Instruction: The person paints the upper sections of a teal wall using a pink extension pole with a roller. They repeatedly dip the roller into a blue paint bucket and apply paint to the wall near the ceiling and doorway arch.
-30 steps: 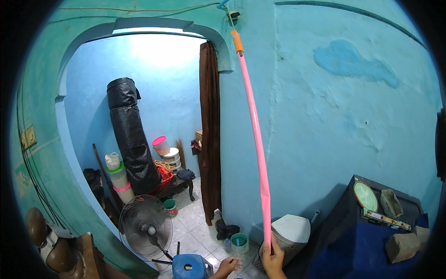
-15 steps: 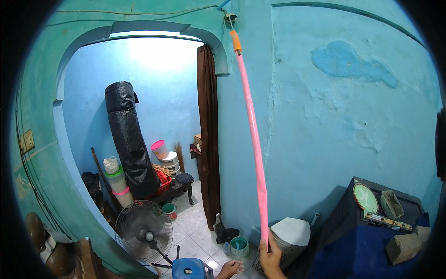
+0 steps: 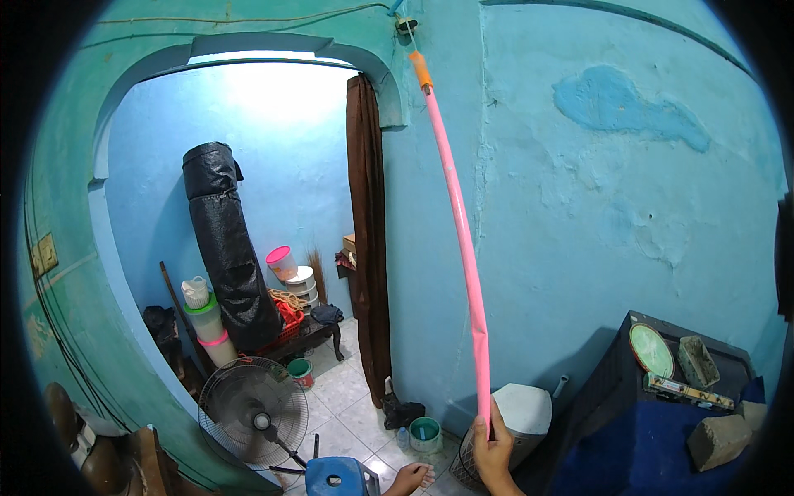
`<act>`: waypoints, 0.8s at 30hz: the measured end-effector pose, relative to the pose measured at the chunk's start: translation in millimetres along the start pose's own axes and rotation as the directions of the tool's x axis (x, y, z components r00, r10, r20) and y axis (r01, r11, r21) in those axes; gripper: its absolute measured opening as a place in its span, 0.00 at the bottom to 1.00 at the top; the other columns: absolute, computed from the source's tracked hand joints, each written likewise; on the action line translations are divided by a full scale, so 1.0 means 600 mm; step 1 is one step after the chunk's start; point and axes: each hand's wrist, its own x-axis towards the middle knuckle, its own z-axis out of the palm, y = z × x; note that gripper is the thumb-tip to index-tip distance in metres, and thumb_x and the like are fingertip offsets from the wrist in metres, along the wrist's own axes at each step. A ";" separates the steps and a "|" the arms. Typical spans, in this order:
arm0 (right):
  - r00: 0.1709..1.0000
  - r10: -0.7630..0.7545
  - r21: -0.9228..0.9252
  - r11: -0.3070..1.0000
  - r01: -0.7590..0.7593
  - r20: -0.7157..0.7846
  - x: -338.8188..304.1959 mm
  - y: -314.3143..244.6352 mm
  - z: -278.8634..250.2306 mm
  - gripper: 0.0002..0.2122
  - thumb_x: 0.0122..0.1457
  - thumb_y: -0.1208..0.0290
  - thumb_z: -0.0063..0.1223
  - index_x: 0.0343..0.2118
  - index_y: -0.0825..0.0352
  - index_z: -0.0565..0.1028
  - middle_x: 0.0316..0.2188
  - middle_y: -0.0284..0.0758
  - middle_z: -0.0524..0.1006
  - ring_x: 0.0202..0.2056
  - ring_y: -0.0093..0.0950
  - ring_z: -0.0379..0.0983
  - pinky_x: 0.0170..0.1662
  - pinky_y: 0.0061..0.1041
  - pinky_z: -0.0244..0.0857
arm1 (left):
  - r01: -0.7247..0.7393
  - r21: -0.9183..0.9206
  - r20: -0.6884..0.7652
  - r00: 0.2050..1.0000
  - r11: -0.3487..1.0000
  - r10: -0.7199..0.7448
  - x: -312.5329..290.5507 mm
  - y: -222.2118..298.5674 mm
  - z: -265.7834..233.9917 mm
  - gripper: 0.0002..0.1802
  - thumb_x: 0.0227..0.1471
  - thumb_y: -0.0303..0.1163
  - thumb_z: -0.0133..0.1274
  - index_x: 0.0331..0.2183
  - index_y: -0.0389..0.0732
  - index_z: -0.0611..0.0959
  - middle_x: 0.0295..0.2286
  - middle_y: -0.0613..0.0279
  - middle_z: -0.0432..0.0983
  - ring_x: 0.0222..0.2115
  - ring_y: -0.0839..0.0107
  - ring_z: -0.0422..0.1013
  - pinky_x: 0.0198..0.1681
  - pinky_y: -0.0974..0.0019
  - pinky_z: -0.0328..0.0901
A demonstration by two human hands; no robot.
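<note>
My right hand grips the lower end of a long pink pole at the bottom of the view. The pole bends slightly and reaches up along the turquoise wall. Its orange tip sits just below a small fitting and wire near the ceiling, beside the arch corner. A bare limb shows at the lower edge next to a blue stool; I cannot tell whether it is my left hand, or whether it holds anything.
A standing fan is at lower left under the archway. Beyond it hang a black punching bag and a brown curtain, with buckets and tubs around. A white bin and a dark cabinet stand on the right.
The pole stays raised in my right hand with its tip near the ceiling fitting. Only the view shifts slightly.
</note>
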 end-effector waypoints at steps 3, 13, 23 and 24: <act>1.000 0.001 -0.039 0.999 0.000 0.007 0.000 0.007 -0.006 0.21 0.63 0.73 0.50 0.58 0.74 0.66 0.39 0.39 0.78 0.36 0.23 0.73 0.42 0.22 0.67 | 0.007 -0.027 -0.004 1.000 1.000 -0.007 -0.008 0.011 0.004 0.15 0.58 0.35 0.47 0.41 0.36 0.79 0.32 0.55 0.79 0.28 0.66 0.76 0.27 0.66 0.71; 0.994 -0.092 -0.039 0.995 0.090 -0.063 -0.007 -0.054 -0.011 0.21 0.63 0.73 0.51 0.57 0.74 0.66 0.43 0.43 0.78 0.42 0.25 0.74 0.46 0.24 0.67 | 0.011 0.033 -0.020 1.000 0.999 -0.010 0.002 -0.001 -0.006 0.15 0.59 0.36 0.47 0.41 0.36 0.80 0.32 0.55 0.79 0.28 0.67 0.75 0.28 0.66 0.71; 1.000 -0.009 0.001 1.000 0.009 -0.024 -0.021 -0.061 -0.004 0.21 0.62 0.73 0.52 0.57 0.74 0.68 0.40 0.42 0.79 0.39 0.24 0.74 0.45 0.23 0.67 | -0.021 0.012 -0.031 0.999 1.000 0.022 -0.007 0.011 -0.004 0.15 0.59 0.35 0.46 0.40 0.36 0.80 0.31 0.55 0.79 0.26 0.67 0.75 0.27 0.66 0.71; 0.998 -0.057 -0.009 0.998 0.057 -0.039 -0.022 -0.063 -0.001 0.20 0.62 0.74 0.52 0.57 0.74 0.68 0.40 0.42 0.79 0.39 0.24 0.74 0.44 0.23 0.68 | -0.022 0.021 -0.038 0.999 1.000 0.022 -0.007 0.013 -0.003 0.15 0.59 0.35 0.46 0.40 0.36 0.81 0.31 0.55 0.79 0.26 0.67 0.75 0.27 0.66 0.71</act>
